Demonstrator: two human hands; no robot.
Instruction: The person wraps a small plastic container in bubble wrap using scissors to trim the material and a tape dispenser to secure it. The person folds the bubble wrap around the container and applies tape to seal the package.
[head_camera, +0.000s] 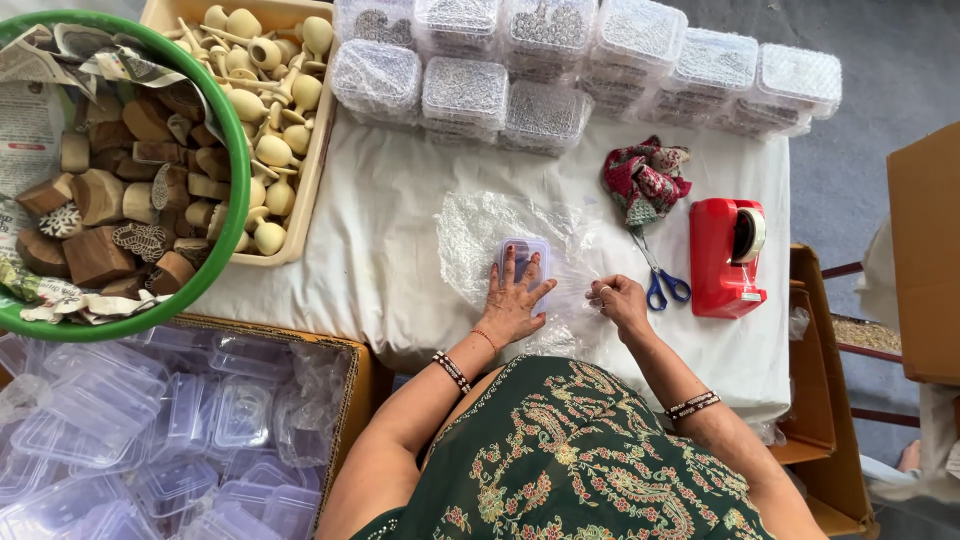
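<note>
Wrapping step in hand: the left hand (513, 298) presses flat, fingers spread, on a small clear plastic box (524, 258) centred on the bubble wrap sheet (480, 225). The right hand (617, 300), right of the box, pinches the sheet's edge. Next, judged: fold this edge over the box.

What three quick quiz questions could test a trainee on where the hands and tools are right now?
1. True or false: the left hand lies flat on a small clear plastic box set on the bubble wrap.
2. Which lies closer to the right hand: A) the blue-handled scissors, B) the green tub of wooden blocks, C) the beige tray of wooden knobs?
3. What colour is the tape dispenser on the white cloth?

Key: 1 true; 2 A; 3 red.
</note>
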